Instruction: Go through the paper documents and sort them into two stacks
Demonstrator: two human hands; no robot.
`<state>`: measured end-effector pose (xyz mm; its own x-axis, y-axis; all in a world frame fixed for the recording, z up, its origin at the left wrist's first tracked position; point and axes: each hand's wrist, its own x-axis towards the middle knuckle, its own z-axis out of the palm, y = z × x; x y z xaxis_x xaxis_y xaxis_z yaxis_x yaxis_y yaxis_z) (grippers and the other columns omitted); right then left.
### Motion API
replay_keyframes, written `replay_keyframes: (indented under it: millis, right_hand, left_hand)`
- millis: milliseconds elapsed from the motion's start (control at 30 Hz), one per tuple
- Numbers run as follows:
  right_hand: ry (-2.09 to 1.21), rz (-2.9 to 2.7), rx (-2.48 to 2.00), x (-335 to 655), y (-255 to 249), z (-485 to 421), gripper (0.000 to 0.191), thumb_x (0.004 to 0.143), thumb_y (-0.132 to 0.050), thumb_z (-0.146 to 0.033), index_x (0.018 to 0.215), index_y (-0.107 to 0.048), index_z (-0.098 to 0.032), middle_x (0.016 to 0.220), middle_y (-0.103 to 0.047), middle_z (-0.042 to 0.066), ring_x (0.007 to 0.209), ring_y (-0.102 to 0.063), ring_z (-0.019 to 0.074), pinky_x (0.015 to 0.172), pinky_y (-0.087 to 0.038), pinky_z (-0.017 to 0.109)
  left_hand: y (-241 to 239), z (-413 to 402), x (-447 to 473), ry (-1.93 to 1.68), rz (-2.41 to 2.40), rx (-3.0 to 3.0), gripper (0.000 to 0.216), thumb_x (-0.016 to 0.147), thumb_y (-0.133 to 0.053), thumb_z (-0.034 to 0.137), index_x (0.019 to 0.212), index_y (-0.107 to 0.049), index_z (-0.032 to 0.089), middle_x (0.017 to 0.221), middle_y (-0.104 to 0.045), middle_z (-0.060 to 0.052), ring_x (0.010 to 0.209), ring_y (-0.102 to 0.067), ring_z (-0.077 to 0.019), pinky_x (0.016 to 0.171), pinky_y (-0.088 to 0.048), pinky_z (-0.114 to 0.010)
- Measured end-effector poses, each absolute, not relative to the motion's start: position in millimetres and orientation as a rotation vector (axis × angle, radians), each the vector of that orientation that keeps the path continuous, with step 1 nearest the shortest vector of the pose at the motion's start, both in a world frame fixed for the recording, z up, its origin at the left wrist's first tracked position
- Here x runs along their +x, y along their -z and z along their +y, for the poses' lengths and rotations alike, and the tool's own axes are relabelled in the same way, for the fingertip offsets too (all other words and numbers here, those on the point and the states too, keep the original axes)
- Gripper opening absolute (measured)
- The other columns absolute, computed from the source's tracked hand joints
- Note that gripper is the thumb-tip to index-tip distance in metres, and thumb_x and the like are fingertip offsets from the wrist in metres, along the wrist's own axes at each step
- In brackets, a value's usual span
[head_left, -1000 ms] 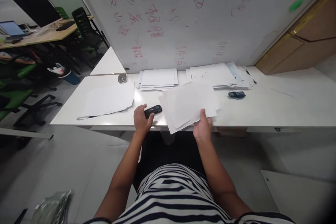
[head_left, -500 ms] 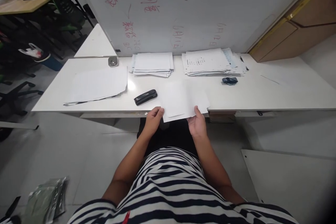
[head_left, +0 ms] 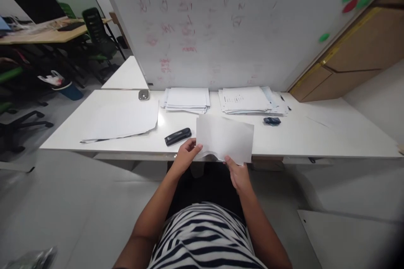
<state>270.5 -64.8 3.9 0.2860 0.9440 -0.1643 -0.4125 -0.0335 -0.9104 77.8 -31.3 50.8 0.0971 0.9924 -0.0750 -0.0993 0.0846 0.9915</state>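
Observation:
Several white sheets or one sheet of paper (head_left: 225, 136), I cannot tell which, is held up at the desk's front edge, its lower edge bowed. My left hand (head_left: 187, 155) pinches the lower left corner, thumb in front. At the lower right, my right hand (head_left: 238, 172) grips the paper with the thumb on top and the fingers hidden behind. Just left of the paper lies a black stapler (head_left: 177, 136), close to my left hand. Behind the paper are a left paper stack (head_left: 187, 98) and a right paper stack (head_left: 244, 100).
More large sheets (head_left: 123, 119) lie on the left of the white desk (head_left: 315, 141). A small grey square device (head_left: 144, 95) and a dark blue crumpled item (head_left: 272, 121) rest on it. A whiteboard (head_left: 202, 46) rises behind; cardboard boxes (head_left: 344, 59) stand at right.
The paper has been tilted up, its face now showing upright and shaded. Both hands still grip it, the left thumb shifted inward. The camera view has tipped upward.

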Motion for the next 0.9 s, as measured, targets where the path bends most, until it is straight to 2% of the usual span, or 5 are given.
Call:
replay_keyframes:
  millis: [200, 333, 433, 600, 900]
  right_hand:
    - [-1.247, -0.628, -1.072, 278, 1, -54, 0.057, 0.063, -0.08, -0.035, 0.115, -0.062, -0.021, 0.107, -0.07, 0.003, 0.106, -0.061, 0.0218, 0.102, -0.043, 0.043]
    - [-1.302, -0.708, -1.062, 292, -5, -44, 0.048, 0.06, -0.083, -0.038, 0.101, -0.066, -0.02, 0.094, -0.072, 0.003, 0.093, -0.064, 0.0216, 0.093, -0.049, 0.042]
    - [-1.331, -0.811, -1.005, 308, -21, -32, 0.048, 0.063, -0.08, -0.043, 0.103, -0.065, -0.021, 0.099, -0.071, 0.005, 0.091, -0.064, 0.0214, 0.083, -0.053, 0.038]
    - [-1.06, -0.973, -0.951, 311, -50, -13, 0.059, 0.068, -0.078, -0.035, 0.121, -0.056, -0.023, 0.12, -0.064, 0.006, 0.108, -0.058, 0.0194, 0.097, -0.043, 0.035]
    - [-0.935, -1.036, -1.076, 278, -43, -12, 0.056, 0.073, -0.072, -0.036, 0.124, -0.053, -0.021, 0.122, -0.062, 0.007, 0.112, -0.056, 0.02, 0.099, -0.041, 0.036]
  left_hand:
    - [-59, -16, 72, -1.049, 1.18, 1.086, 0.051, 0.072, -0.07, 0.047, 0.111, -0.062, 0.016, 0.114, -0.068, -0.011, 0.104, -0.063, -0.0262, 0.09, -0.049, -0.038]
    - [-62, -12, 65, -1.098, 1.136, 1.1, 0.05, 0.07, -0.072, 0.047, 0.108, -0.064, 0.015, 0.111, -0.069, -0.011, 0.101, -0.064, -0.0265, 0.086, -0.051, -0.039]
    - [-59, -10, 60, -1.197, 1.216, 1.166, 0.048, 0.072, -0.07, 0.048, 0.106, -0.065, 0.014, 0.108, -0.07, -0.011, 0.101, -0.064, -0.0266, 0.088, -0.05, -0.04]
    - [-50, -6, 60, -1.296, 1.266, 1.246, 0.045, 0.078, -0.062, 0.047, 0.111, -0.062, 0.016, 0.109, -0.069, -0.01, 0.103, -0.062, -0.0241, 0.092, -0.047, -0.039]
    - [-35, -12, 65, -1.221, 1.293, 1.188, 0.046, 0.07, -0.072, 0.044, 0.105, -0.067, 0.015, 0.104, -0.071, -0.009, 0.098, -0.065, -0.0241, 0.088, -0.051, -0.037]
